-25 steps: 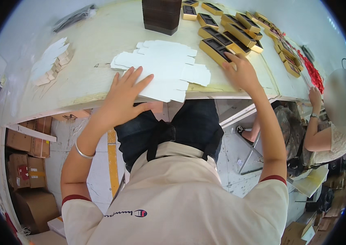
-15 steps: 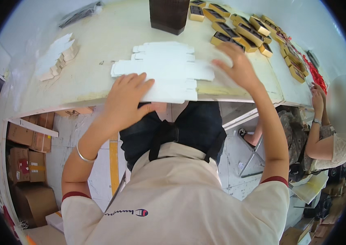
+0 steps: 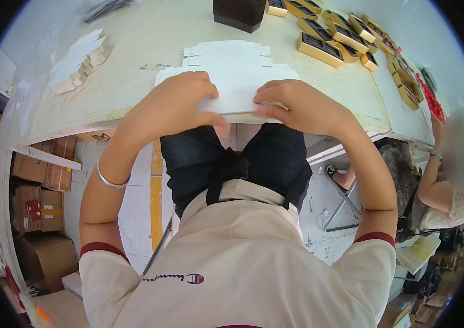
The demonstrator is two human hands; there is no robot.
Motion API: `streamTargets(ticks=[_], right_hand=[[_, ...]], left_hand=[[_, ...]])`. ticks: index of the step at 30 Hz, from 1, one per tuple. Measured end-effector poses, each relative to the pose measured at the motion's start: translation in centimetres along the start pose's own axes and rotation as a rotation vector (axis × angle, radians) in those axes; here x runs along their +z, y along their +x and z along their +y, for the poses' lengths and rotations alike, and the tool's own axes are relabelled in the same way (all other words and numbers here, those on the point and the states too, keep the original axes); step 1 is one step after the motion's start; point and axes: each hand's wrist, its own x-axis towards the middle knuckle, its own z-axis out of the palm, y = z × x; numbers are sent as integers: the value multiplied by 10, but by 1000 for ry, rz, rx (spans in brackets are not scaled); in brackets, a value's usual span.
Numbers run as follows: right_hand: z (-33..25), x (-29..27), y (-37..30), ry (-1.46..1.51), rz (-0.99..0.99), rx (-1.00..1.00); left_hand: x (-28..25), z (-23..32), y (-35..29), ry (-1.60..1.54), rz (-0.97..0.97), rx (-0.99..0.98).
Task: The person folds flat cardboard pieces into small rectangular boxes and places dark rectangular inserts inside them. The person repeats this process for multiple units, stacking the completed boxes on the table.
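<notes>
Left hand (image 3: 183,101) and right hand (image 3: 292,104) both at the near part of the flat white card blanks (image 3: 237,79), one each side, fingers half-curled, thumbs toward the near edge, gap between hands; can't tell if either is pinching. Blanks lie at the near edge of the pale surface (image 3: 133,82), centre, right before the lap, tabbed ends facing away. Silver bangle (image 3: 109,176) on left wrist. Dark brown tapered container (image 3: 238,15) beyond blanks, apart. Gold boxes (image 3: 320,49) with dark inserts bunched far right, some piled on others. Left, well apart from blanks: layered white card pieces (image 3: 80,61). Far right: red strands (image 3: 429,95), seated co-worker (image 3: 433,191) near them. Below, left: brown cartons (image 3: 27,208); yellow stripe (image 3: 156,202) on floor.
</notes>
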Motion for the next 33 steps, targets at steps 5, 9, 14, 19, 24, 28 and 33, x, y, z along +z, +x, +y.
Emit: streamTargets(ticks=[5,9,14,19,24,28,33], right_hand=[[11,21,8,-110,341,-51],[14,21,22,170,302,208],[20,30,16,-231,433,-269],[18,30,18,-371,234,-306],[17,34,23,-590,269,-384],[22,32,37,-371,244,-205],[32,15,69,44,71,118]], left_hand=[[-3,-2,15,-138,50,-116],[26,-18,25,-88,204,-133],[36,-32,24,66,392,143],[26,-22,7,-12,248,163],[30,-25,14,143,283,243],[33,-34,28,131,291,154],[34,-42,52,153,184,-45]])
